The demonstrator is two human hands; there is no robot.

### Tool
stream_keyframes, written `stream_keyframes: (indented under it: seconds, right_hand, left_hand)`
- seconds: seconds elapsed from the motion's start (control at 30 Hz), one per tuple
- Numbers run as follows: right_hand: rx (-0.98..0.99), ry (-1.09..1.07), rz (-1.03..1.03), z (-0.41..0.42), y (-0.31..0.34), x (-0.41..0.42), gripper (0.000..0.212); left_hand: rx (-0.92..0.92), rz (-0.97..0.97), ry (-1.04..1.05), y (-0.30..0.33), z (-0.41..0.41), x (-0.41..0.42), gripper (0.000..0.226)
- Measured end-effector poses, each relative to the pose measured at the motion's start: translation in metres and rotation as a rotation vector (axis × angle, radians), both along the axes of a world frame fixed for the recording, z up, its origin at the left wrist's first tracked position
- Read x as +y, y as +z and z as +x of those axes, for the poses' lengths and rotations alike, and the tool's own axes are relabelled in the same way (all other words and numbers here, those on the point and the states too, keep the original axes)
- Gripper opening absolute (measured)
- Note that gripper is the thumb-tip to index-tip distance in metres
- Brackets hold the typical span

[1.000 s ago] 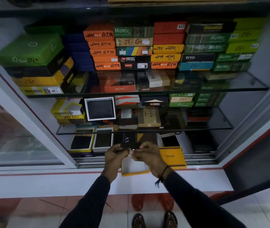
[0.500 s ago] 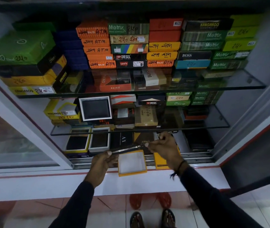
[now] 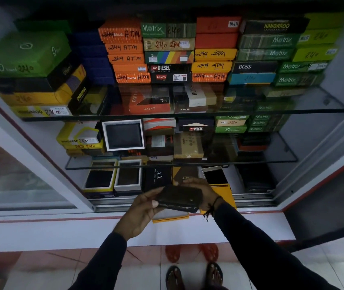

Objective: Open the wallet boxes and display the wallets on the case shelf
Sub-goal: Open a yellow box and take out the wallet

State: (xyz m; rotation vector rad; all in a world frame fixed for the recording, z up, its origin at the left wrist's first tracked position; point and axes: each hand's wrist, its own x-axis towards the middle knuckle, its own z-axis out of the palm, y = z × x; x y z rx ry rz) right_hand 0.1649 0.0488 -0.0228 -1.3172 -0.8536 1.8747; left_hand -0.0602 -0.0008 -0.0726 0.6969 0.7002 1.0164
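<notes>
A black zip wallet (image 3: 180,198) lies flat between both hands, just in front of the bottom shelf of the case. My left hand (image 3: 141,210) grips its left end and my right hand (image 3: 200,190) holds its far right side. Directly under the wallet sits an open yellow box tray (image 3: 170,218) on the white ledge. The yellow Balisi lid (image 3: 222,192) lies behind my right wrist, partly hidden. Open boxes with dark wallets stand on the bottom shelf (image 3: 102,178) (image 3: 128,176) and on the middle shelf (image 3: 123,135).
Stacks of closed wallet boxes fill the top glass shelf (image 3: 324,110) and the middle glass shelf (image 3: 280,159). A sliding glass door (image 3: 9,176) stands at the left. The white ledge (image 3: 41,229) runs along the front, with my sandalled feet below.
The wallet, held edge-on and stretched between the hands before, now lies flat with its face up. Both hands have come closer together over the yellow tray.
</notes>
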Motion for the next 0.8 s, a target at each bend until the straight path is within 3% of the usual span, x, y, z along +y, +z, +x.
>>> stream_keyframes:
  seconds: [0.1,0.2,0.33,0.4,0.5,0.63,0.7,0.8]
  right_hand:
    - [-0.010,0.030,-0.141,0.009,-0.009,0.001,0.052]
    - [-0.048,0.202,-0.113,0.022,-0.013,-0.003,0.053]
    - [-0.172,0.171,0.269,0.024,-0.014,-0.013,0.032]
    - [-0.374,0.117,0.536,0.021,-0.016,-0.018,0.031]
    - [-0.750,0.060,0.911,0.016,-0.020,-0.028,0.035]
    - [-1.056,0.102,1.326,0.021,-0.028,-0.037,0.036]
    - [-1.092,0.109,1.274,0.020,-0.030,-0.036,0.035]
    - [-0.925,0.089,0.879,0.014,-0.034,-0.029,0.037]
  left_hand:
    - [0.100,0.016,0.025,0.004,-0.013,0.000,0.069]
    - [0.284,0.031,0.038,0.012,-0.021,0.002,0.084]
    - [0.473,0.104,0.058,0.016,-0.020,-0.001,0.094]
    - [0.615,0.188,0.233,0.018,-0.008,-0.006,0.078]
    - [0.964,0.516,0.486,0.018,0.008,-0.016,0.049]
    - [1.126,0.802,0.522,0.008,0.012,-0.026,0.041]
    - [1.155,0.784,0.517,0.003,0.010,-0.025,0.039]
    - [1.070,0.508,0.463,0.001,0.008,-0.018,0.041]
